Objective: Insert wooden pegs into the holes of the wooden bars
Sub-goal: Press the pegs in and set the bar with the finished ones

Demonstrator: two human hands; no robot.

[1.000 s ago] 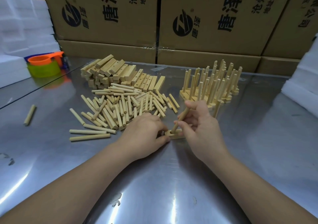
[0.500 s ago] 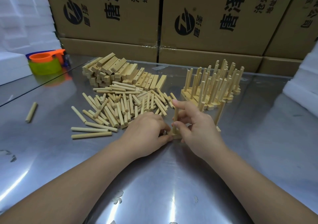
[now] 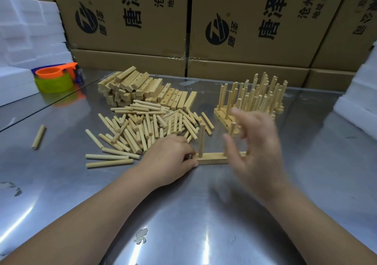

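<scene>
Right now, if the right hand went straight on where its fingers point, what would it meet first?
Probably the cluster of finished pale wooden bars with upright pegs just beyond the blurred, open right hand; depth is unclear, so it might pass above them.

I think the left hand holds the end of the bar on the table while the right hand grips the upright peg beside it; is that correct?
Not quite. In the head view the right hand grips nothing: its fingers are spread, apart from the upright peg, which stands free in the bar. The left hand does hold the bar's end on the table.
</scene>
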